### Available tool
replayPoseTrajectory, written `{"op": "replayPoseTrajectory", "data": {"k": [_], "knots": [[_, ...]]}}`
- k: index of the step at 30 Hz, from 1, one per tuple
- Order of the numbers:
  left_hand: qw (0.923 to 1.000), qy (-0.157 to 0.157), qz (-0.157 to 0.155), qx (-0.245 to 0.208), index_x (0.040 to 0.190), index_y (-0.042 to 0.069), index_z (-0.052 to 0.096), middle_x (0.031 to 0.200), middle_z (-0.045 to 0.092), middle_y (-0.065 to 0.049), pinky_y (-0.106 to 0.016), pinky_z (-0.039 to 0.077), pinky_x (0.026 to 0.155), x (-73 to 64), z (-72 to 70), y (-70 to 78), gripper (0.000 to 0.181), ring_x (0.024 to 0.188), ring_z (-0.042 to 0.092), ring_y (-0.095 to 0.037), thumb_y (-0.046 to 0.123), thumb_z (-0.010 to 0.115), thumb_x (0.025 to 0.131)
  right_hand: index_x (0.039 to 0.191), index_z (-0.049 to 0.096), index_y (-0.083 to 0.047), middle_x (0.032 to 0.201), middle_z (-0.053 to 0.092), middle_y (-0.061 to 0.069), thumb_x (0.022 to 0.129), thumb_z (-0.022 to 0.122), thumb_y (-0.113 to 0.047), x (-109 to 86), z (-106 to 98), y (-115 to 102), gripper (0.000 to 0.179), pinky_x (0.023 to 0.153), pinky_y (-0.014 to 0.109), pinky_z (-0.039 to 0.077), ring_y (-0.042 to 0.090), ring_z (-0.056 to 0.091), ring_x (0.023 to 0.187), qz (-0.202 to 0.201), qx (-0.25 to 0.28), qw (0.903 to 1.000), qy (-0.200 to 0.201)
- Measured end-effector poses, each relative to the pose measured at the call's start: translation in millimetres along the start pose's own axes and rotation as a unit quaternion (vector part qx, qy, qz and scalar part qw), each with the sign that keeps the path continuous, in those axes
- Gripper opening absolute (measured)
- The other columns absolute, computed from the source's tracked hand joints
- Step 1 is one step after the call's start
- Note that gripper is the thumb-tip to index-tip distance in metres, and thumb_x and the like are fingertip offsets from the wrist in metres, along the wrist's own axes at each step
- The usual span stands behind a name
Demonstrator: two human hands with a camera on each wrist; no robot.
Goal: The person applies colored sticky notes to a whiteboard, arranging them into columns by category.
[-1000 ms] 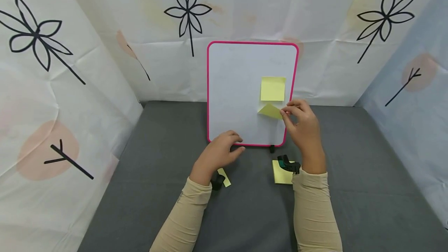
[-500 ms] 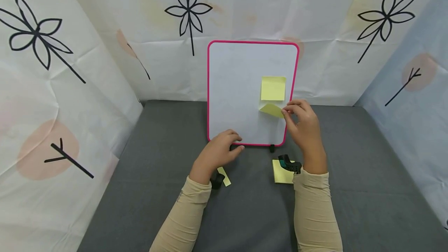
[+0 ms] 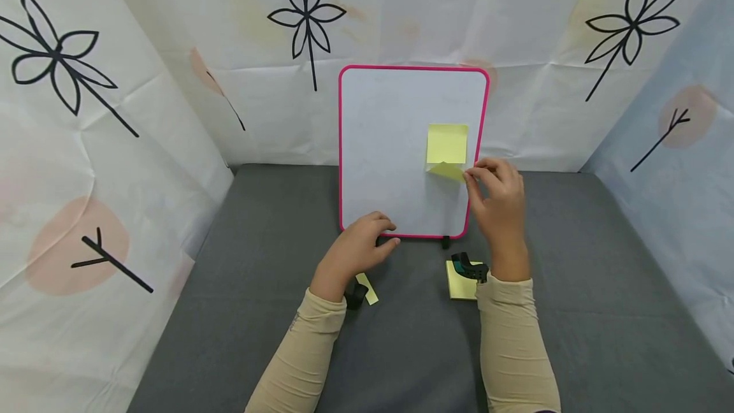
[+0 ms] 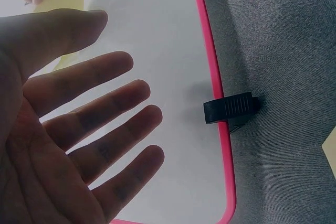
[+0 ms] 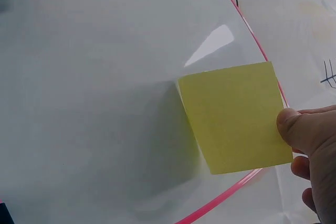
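A small whiteboard (image 3: 390,145) with a pink frame stands upright on the table. One yellow sticky note (image 3: 447,143) lies flat on its right half. Just below it, my right hand (image 3: 497,206) pinches a second sticky note (image 5: 236,119) by its right edge between thumb and fingers. That note tilts out from the board and throws a shadow on it. My left hand (image 3: 358,247) is at the board's lower left edge, its fingers (image 4: 115,93) spread and loosely straight in front of the white surface, holding nothing.
A pad of sticky notes (image 3: 460,287) lies on the grey table (image 3: 413,349) beneath the right wrist, partly hidden by the wrist camera. A narrow yellow paper piece (image 3: 368,292) lies by the left wrist. Black clip feet (image 4: 231,107) hold the board's bottom edge.
My right hand has moved slightly up with the pinched sticky note, whose top now meets the lower edge of the flat note in the head view. The left hand stays in place.
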State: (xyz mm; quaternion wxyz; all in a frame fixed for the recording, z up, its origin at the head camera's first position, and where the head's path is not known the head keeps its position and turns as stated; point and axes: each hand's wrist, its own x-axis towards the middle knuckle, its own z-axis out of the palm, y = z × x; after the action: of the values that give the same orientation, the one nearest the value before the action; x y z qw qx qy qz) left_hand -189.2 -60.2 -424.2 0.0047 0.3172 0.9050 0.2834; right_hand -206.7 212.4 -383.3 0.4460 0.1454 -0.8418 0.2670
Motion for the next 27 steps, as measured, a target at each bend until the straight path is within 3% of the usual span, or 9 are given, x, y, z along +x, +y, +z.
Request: {"op": "replayPoseTrajectory", "data": {"k": [5, 19, 27], "knots": [[1.0000, 0.001, 0.002, 0.000, 0.117, 0.006, 0.070, 0.116, 0.064, 0.000, -0.032, 0.050, 0.096, 0.4, 0.6, -0.6, 0.031, 0.109, 0.062, -0.015, 0.028, 0.065, 0.094, 0.091, 0.074, 0.002, 0.104, 0.064, 0.017, 0.088, 0.072, -0.007, -1.9, 2.4, 1.3, 0.010, 0.081, 0.048, 0.042, 0.036, 0.056, 0.094, 0.002, 0.006, 0.9999, -0.013], [1.0000, -0.001, 0.003, 0.008, 0.115, 0.008, 0.070, 0.115, 0.065, -0.001, -0.032, 0.051, 0.095, 1.0, 0.5, 1.3, 0.029, 0.108, 0.062, -0.015, 0.028, 0.066, 0.094, 0.089, 0.072, 0.001, 0.101, 0.063, 0.014, 0.088, 0.071, -0.004, -4.1, 0.6, 1.9, 0.005, 0.083, 0.043, 0.045, 0.032, 0.056, 0.096, 0.008, 0.032, 0.9936, -0.108], [0.9999, -0.007, -0.003, 0.010, 0.116, 0.008, 0.070, 0.118, 0.065, -0.001, -0.032, 0.051, 0.096, -0.3, -0.6, 4.6, 0.030, 0.110, 0.062, -0.015, 0.028, 0.065, 0.094, 0.093, 0.072, 0.005, 0.104, 0.064, 0.018, 0.091, 0.068, -0.006, 1.0, -4.4, -4.0, 0.012, 0.091, 0.047, 0.044, 0.036, 0.058, 0.099, 0.011, 0.032, 0.9987, -0.037]]}}
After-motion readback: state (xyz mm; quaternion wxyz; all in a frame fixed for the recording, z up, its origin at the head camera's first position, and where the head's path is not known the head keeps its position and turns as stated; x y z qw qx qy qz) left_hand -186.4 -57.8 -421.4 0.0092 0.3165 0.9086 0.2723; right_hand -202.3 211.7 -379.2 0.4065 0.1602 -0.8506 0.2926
